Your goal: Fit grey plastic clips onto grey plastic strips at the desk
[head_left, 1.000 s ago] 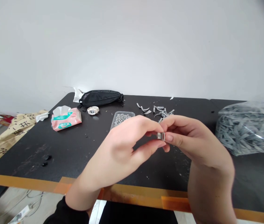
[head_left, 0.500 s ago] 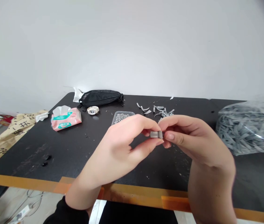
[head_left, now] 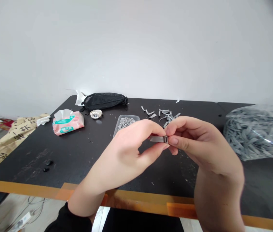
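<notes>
Strip, grey and short-looking, runs left from a small grey buckle, held up over the near middle of the table. Compared with half a second ago, more of the strip shows on the left side, and the buckle has turned so that a slot faces the camera. That suggests the two are being lined up or fed together; whether the strip passes through cannot be told.

The left hand pinches at the buckle between thumb and forefinger; the right hand grips its right side with thumb and fingertips.

Counted: two hands, one strip and one buckle between them. On the far side lies one clear box, with small grey pieces too many to count. Right of it, three loose strips lie apart from a heap whose number is unclear. One clear bag full of strips sits far right. Far left are one tissue pack, one watch and one black pouch; two small black objects lie nearer.
</notes>
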`<state>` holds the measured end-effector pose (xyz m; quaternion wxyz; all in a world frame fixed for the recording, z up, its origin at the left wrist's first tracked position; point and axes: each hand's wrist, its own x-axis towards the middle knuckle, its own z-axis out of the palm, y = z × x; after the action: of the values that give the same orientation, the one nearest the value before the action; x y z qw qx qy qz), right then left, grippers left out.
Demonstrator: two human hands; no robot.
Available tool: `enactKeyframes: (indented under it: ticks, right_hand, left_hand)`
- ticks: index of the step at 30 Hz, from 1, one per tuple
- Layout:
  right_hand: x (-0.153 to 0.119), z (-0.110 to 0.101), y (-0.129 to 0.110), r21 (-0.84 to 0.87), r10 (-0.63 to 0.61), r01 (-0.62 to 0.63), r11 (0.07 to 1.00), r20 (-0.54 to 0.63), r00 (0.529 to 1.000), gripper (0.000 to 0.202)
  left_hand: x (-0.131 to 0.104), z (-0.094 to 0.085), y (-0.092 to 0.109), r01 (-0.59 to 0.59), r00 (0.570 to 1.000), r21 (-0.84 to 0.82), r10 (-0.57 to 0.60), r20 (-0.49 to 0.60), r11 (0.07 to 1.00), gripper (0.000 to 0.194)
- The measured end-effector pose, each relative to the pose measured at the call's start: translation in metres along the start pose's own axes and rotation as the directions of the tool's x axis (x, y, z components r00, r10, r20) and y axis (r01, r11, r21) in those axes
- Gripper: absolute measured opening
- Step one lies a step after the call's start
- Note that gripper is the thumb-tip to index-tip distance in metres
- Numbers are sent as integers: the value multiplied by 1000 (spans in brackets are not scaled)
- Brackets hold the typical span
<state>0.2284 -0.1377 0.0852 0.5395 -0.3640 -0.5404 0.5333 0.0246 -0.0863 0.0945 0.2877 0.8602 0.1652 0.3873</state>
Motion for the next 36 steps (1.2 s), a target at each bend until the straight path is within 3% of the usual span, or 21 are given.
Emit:
enactKeyframes:
  ticks: [13,17,26,36]
  right_hand:
    - [-3,-7,1,5,25,-25,1000,105,994,8]
    - [-4,-8,-2,32,-21,17,999,96,995,13]
    - [-3,-4,-4,-91,-57,58,994,15,998,15]
    - [-3,-2,-4,-159,-81,81,984,5,997,14]
  left_hand:
    - [1,2,1,-62,997,38,63,-49,997,12]
    - [1,1,0,-42,996,-4,42,-77,999,11]
    - [0,-1,5,-8,999,-9,7,-53,1000,12]
    - [-5,1,5,26,999,72,-24,-29,997,12]
